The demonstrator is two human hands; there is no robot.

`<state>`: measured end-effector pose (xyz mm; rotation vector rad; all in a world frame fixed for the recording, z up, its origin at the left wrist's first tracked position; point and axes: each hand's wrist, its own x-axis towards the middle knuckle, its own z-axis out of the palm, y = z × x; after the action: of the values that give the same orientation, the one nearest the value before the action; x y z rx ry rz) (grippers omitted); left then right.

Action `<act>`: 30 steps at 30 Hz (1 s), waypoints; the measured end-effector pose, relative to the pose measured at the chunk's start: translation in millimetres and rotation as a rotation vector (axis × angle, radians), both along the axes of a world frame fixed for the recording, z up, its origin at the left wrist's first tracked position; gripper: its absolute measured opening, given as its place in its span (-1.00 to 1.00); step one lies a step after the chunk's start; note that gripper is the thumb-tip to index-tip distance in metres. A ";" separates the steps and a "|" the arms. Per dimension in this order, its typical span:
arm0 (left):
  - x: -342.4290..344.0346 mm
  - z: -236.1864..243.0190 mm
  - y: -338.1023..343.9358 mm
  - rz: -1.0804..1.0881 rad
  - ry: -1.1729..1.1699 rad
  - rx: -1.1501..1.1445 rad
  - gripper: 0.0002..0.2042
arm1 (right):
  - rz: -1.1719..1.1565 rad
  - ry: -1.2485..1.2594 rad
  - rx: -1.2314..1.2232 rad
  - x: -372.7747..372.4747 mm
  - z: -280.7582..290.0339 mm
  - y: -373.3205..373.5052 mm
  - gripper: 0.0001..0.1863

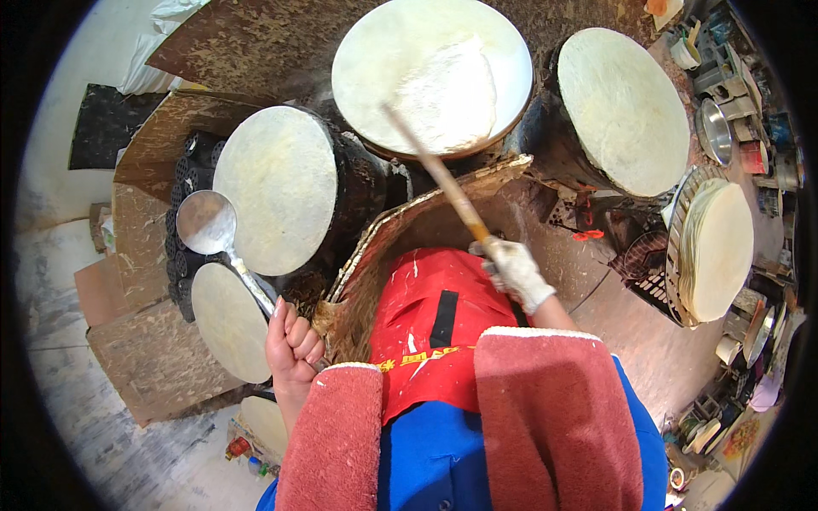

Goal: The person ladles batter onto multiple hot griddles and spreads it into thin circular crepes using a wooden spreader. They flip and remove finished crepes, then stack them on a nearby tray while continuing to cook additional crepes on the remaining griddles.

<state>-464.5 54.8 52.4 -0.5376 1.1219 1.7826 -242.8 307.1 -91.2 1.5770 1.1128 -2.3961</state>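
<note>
My left hand, bare, is closed round the handle of a metal ladle. The ladle's round bowl hangs beside a pale round griddle and partly over a lower pale round disc. In a white work glove, my right hand grips a long wooden stick. The stick slants up and left, its far end blurred over the large griddle in front of me. White wet-looking batter covers part of that griddle.
Another pale round griddle stands at the far right. Stacked thin round pancakes rest on a slatted basket. Perforated black coal briquettes are piled at the left. Cardboard stands between me and the griddles; bowls and tins crowd the right edge.
</note>
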 end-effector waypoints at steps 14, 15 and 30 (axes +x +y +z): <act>51.9 2.5 75.9 -0.038 0.016 -0.006 -0.60 | 0.272 0.049 0.263 79.9 -17.1 93.6 -0.59; 55.7 1.8 79.6 -0.030 0.017 -0.006 -0.60 | 0.191 0.051 0.213 98.5 -43.7 103.6 -0.60; 60.6 6.4 120.0 -0.063 0.040 -0.024 -0.60 | 0.149 -0.040 0.856 -6.9 -60.1 190.3 -0.54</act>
<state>-403.9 174.9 58.9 -0.4774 1.1769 1.7344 -249.7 497.4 -151.2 1.5905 2.3407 -1.8523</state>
